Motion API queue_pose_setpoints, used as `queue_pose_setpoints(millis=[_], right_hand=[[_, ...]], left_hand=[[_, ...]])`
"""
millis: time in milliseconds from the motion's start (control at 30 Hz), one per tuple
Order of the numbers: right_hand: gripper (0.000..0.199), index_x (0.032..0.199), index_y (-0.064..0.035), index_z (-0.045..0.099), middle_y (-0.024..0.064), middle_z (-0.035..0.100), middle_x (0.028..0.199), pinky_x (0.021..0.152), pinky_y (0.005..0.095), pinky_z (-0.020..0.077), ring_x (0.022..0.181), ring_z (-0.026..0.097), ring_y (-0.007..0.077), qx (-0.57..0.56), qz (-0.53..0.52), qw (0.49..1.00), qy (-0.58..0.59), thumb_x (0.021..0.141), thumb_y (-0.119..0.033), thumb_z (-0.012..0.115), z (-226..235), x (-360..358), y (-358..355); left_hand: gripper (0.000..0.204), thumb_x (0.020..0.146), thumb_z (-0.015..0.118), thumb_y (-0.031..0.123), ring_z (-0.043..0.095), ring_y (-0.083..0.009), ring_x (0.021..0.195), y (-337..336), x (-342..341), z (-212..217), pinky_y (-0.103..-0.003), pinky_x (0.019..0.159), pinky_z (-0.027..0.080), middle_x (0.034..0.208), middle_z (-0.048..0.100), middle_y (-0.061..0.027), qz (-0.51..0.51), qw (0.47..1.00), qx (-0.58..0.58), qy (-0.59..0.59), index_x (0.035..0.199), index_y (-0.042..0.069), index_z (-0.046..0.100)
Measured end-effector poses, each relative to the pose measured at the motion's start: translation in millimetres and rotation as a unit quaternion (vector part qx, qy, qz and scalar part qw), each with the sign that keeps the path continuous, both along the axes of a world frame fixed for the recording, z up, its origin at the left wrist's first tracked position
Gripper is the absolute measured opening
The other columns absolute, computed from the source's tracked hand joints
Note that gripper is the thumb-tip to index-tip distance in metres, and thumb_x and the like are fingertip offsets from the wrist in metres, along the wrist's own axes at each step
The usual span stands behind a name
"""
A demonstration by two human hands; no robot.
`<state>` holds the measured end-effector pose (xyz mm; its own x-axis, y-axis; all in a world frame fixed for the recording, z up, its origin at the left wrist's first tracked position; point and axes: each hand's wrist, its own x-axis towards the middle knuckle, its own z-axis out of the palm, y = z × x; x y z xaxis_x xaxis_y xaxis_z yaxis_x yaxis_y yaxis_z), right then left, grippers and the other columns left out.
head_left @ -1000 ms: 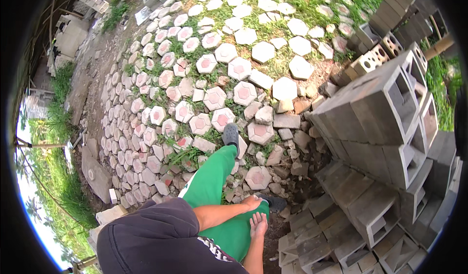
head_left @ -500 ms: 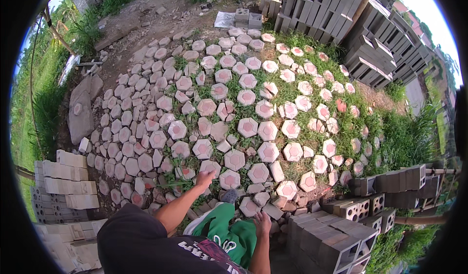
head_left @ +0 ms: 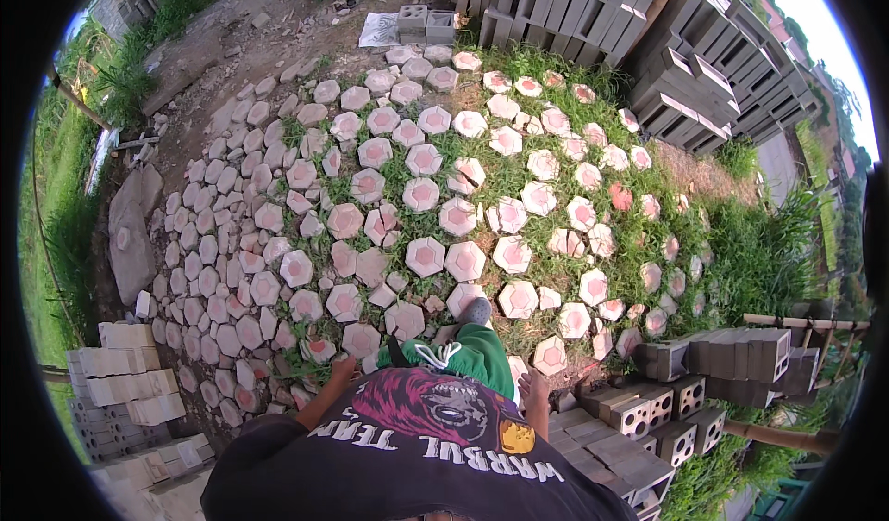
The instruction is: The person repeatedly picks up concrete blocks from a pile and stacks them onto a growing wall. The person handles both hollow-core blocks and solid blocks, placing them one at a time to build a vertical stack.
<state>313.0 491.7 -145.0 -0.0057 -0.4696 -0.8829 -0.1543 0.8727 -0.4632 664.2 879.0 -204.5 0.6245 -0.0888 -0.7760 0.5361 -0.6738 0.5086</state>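
I stand on a patch of pink-centred hexagonal paving stones [head_left: 425, 255] laid over earth and grass. My black printed shirt [head_left: 417, 447] and green shorts [head_left: 477, 354] fill the lower middle, and one grey shoe [head_left: 475, 310] rests on a paver. My left hand [head_left: 344, 368] hangs by my hip above the pavers and holds nothing. My right hand [head_left: 534, 393] hangs loose with its fingers down, also holding nothing, close to a row of grey hollow concrete blocks [head_left: 639, 414].
Tall stacks of grey hollow blocks [head_left: 685, 67] stand at the back right. More of these blocks [head_left: 741, 354] lie at the right. Pale solid blocks [head_left: 130, 373] are piled at the lower left. Grass [head_left: 741, 252] grows on the right, and a flat slab [head_left: 130, 234] lies on the left.
My view has swung from the block pile to the paved patch. My left hand has dropped back from an outstretched reach to my hip. Neither hand picked anything up.
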Motion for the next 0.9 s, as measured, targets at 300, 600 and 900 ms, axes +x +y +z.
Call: queue_pose_setpoints(millis=[300, 600, 900], right_hand=[[0.038, 0.119, -0.0032, 0.053, 0.011, 0.061, 0.112, 0.08, 0.0371, 0.0493, 0.099, 0.06, 0.0228, -0.147, 0.271, 0.949, -0.063, 0.093, -0.03, 0.053, 46.4, 242.9, -322.8], [0.048, 0.132, -0.005, 0.043, 0.0158, 0.053, 0.128, 0.091, 0.0464, 0.0435, 0.112, 0.054, 0.0298, -0.032, 0.265, 0.962, -0.063, 0.094, -0.032, 0.049, 14.8, 417.9, -482.3], [0.041, 0.126, -0.0052, 0.048, 0.0107, 0.059, 0.119, 0.086, 0.0418, 0.0475, 0.106, 0.057, 0.025, -0.037, 0.279, 0.954, -0.1, 0.094, -0.031, 0.052, 64.5, 607.7, -583.3]], left_hand=[[0.031, 0.088, 0.057, 0.032, 0.055, -0.0218, 0.055, -254.6, 58.7, 17.4, -0.036, 0.049, 0.045, 0.07, 0.059, -0.01, 0.134, 0.985, -0.043, 0.103, 0.084, 0.001, 0.058], [0.028, 0.088, 0.055, 0.03, 0.053, -0.0216, 0.053, -421.5, 247.4, -45.9, -0.036, 0.048, 0.044, 0.069, 0.057, -0.0089, 0.205, 0.959, -0.072, 0.183, 0.083, 0.002, 0.056], [0.034, 0.091, 0.054, 0.035, 0.058, -0.0105, 0.061, -704.7, 525.2, 91.3, -0.023, 0.047, 0.043, 0.081, 0.065, -0.0032, 0.084, 0.992, -0.095, 0.008, 0.104, 0.005, 0.061]])
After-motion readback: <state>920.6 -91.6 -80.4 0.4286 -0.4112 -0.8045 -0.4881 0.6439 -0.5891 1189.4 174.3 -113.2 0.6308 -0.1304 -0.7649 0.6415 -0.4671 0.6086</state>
